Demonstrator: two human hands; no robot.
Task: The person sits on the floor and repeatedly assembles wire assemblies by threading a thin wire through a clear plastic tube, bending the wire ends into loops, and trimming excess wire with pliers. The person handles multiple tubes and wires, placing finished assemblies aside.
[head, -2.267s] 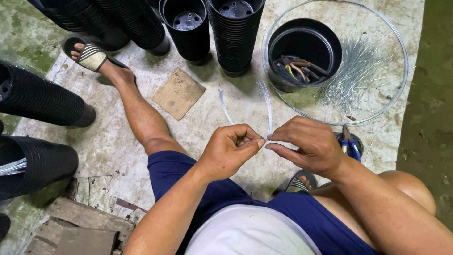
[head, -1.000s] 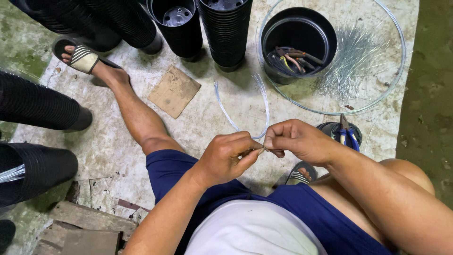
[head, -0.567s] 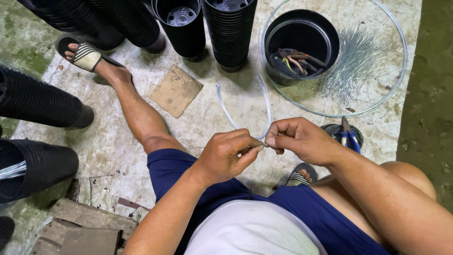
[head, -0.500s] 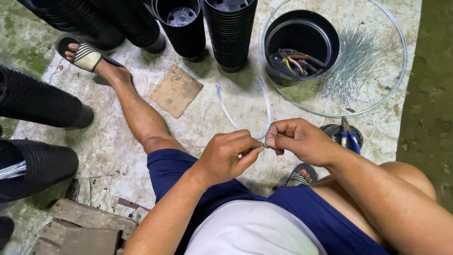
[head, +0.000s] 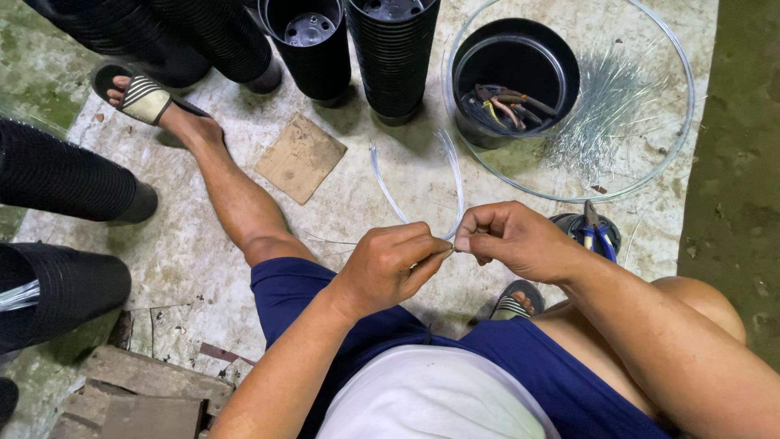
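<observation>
My left hand [head: 390, 264] and my right hand [head: 512, 240] meet fingertip to fingertip in front of my lap. Both pinch the ends of a clear plastic tube [head: 451, 175] that arcs away from my fingers over the concrete floor. I am sitting with my left leg stretched out and a striped sandal [head: 140, 96] on that foot. Blue-handled pliers [head: 597, 232] lie just right of my right hand.
A large clear tube hoop [head: 689, 106] lies ahead, ringing a black pot [head: 475, 61] with tools and a pile of thin wires [head: 605, 106]. Stacks of black pots [head: 394, 49] stand ahead and at left [head: 65, 171]. A cardboard square [head: 301, 157] lies nearby.
My hands have come closer together, bending the tube's two ends into a loop; since half a second ago they have barely moved.
</observation>
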